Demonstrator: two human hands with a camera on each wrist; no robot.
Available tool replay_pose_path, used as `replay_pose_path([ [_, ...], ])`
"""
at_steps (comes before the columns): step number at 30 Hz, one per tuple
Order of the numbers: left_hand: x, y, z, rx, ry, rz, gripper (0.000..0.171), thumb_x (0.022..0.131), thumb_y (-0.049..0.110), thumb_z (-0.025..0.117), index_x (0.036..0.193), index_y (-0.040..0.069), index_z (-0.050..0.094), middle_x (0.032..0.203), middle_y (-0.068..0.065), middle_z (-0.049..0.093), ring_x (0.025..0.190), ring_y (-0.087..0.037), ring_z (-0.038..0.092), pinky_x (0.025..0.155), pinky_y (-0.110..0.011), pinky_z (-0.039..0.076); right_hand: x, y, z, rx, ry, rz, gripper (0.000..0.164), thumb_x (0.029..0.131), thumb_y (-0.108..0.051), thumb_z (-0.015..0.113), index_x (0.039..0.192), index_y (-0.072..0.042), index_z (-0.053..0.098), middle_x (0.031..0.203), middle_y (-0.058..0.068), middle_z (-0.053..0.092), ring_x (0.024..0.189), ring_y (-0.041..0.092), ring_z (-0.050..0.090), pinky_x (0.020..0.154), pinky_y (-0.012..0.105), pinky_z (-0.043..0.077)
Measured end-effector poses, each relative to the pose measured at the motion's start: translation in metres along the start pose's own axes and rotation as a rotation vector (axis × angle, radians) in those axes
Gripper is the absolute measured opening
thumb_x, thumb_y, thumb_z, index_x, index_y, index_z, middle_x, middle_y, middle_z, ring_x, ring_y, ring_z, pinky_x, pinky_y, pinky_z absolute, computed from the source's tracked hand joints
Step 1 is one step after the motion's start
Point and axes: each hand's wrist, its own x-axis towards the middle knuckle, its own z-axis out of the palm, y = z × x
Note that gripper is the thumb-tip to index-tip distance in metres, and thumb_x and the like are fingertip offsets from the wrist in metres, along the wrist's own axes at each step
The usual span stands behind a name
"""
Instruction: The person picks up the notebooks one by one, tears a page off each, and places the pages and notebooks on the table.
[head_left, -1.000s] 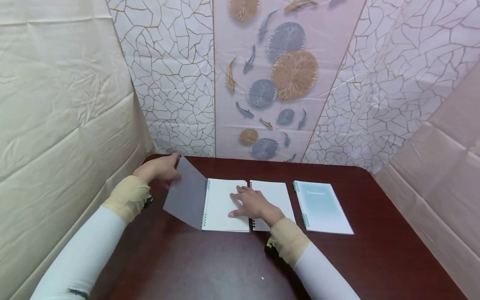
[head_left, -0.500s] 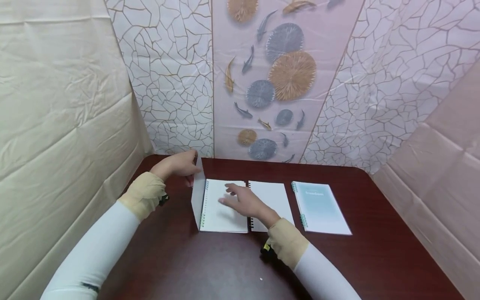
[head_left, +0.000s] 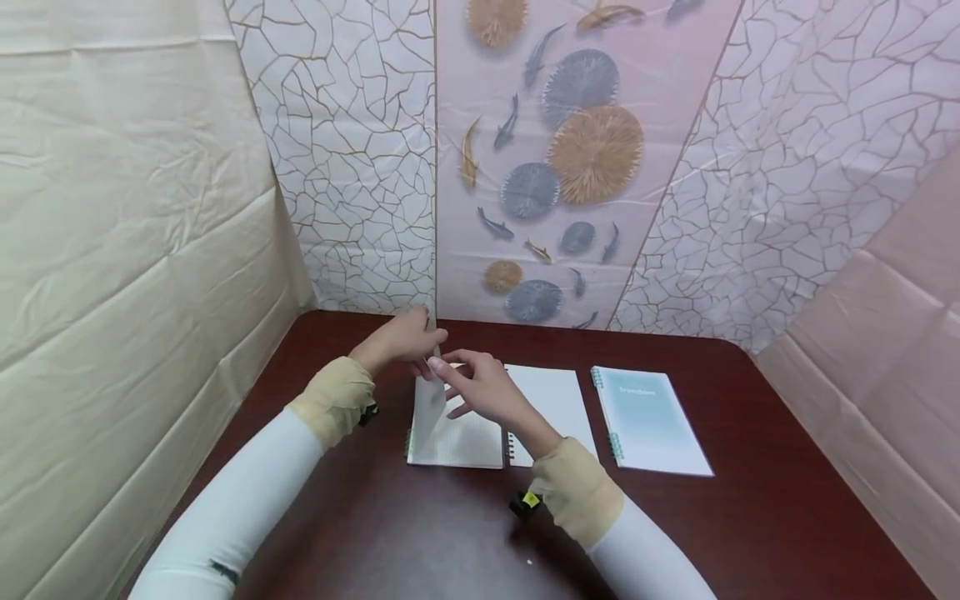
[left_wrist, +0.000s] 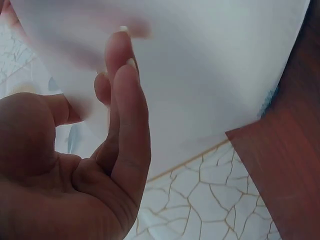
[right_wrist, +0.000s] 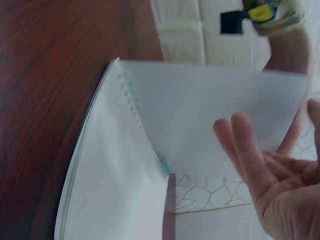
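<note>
A spiral notebook lies at the left of a row, its squared page showing. Its translucent cover stands up from the left-hand coils and leans over the page. My left hand pinches the cover near its far free edge; in the left wrist view some fingertips show blurred through the sheet. Close against that edge is my right hand, thumb beside the left fingers. In the right wrist view the right hand's fingers extend loosely in front of the cover.
Right of it lies a second notebook with black coils and a white face, partly behind my right hand. A blue-and-white notebook lies farther right on the dark red table. Patterned cloth hangs behind the table.
The cover has swung from leaning left, through upright, to over the page, carried rightward by my left hand. My right hand has lifted off the page to the cover's edge.
</note>
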Motion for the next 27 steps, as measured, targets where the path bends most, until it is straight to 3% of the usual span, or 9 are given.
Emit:
replay_pose_path([
  [2, 0.000, 0.002, 0.005, -0.016, 0.000, -0.004, 0.069, 0.111, 0.031, 0.051, 0.155, -0.016, 0.026, 0.085, -0.016, 0.075, 0.062, -0.022, 0.076, 0.064, -0.039, 0.064, -0.004, -0.002, 0.000, -0.021, 0.022, 0.001, 0.057, 0.104, -0.047, 0.067, 0.137, 0.000, 0.065, 0.111, 0.017, 0.077, 0.084, 0.025, 0.076, 0.066, 0.051, 0.064],
  [8, -0.002, -0.007, 0.014, -0.003, -0.015, 0.031, 0.084, 0.112, 0.050, 0.050, 0.162, -0.009, 0.018, 0.089, -0.016, 0.075, 0.068, -0.025, 0.077, 0.068, -0.042, 0.064, -0.011, 0.002, -0.006, -0.021, 0.082, 0.042, 0.040, 0.106, -0.026, 0.068, 0.133, 0.003, 0.063, 0.107, 0.020, 0.076, 0.078, 0.025, 0.073, 0.065, 0.054, 0.064],
  [10, -0.001, -0.017, 0.016, 0.054, -0.011, 0.064, 0.085, 0.111, 0.051, 0.051, 0.164, -0.005, 0.018, 0.094, -0.014, 0.075, 0.076, -0.026, 0.077, 0.074, -0.043, 0.064, -0.013, 0.006, -0.008, -0.031, 0.105, 0.062, 0.036, 0.105, -0.018, 0.066, 0.134, 0.003, 0.062, 0.108, 0.020, 0.076, 0.081, 0.025, 0.074, 0.064, 0.051, 0.064],
  [13, 0.000, -0.033, 0.021, 0.207, -0.003, 0.139, 0.082, 0.109, 0.051, 0.057, 0.162, -0.005, 0.028, 0.114, -0.016, 0.072, 0.102, -0.028, 0.074, 0.091, -0.044, 0.059, -0.016, 0.014, -0.012, -0.071, 0.142, 0.084, 0.031, 0.103, -0.011, 0.064, 0.131, 0.001, 0.062, 0.106, 0.018, 0.077, 0.080, 0.024, 0.075, 0.062, 0.047, 0.064],
  [18, -0.006, -0.053, 0.029, 0.413, -0.023, 0.179, 0.094, 0.099, 0.058, 0.069, 0.160, -0.005, 0.036, 0.155, -0.024, 0.048, 0.142, -0.039, 0.049, 0.117, -0.053, 0.041, -0.019, 0.024, -0.016, -0.134, 0.192, 0.101, 0.023, 0.099, -0.007, 0.065, 0.121, -0.002, 0.061, 0.093, 0.011, 0.075, 0.069, 0.020, 0.071, 0.057, 0.038, 0.061],
  [22, -0.013, -0.062, 0.036, 0.471, -0.054, 0.150, 0.106, 0.092, 0.063, 0.075, 0.164, -0.003, 0.032, 0.164, -0.025, 0.036, 0.149, -0.042, 0.041, 0.121, -0.055, 0.036, -0.022, 0.032, -0.019, -0.170, 0.227, 0.100, 0.018, 0.097, -0.005, 0.067, 0.113, -0.001, 0.061, 0.085, 0.008, 0.070, 0.065, 0.017, 0.065, 0.054, 0.033, 0.057],
  [27, -0.019, -0.070, 0.045, 0.542, -0.071, 0.139, 0.107, 0.092, 0.064, 0.075, 0.165, -0.001, 0.031, 0.167, -0.025, 0.032, 0.151, -0.043, 0.038, 0.121, -0.055, 0.036, -0.026, 0.046, -0.024, -0.242, 0.276, 0.130, 0.012, 0.096, -0.007, 0.072, 0.101, -0.004, 0.062, 0.076, 0.003, 0.067, 0.061, 0.015, 0.060, 0.052, 0.029, 0.052],
])
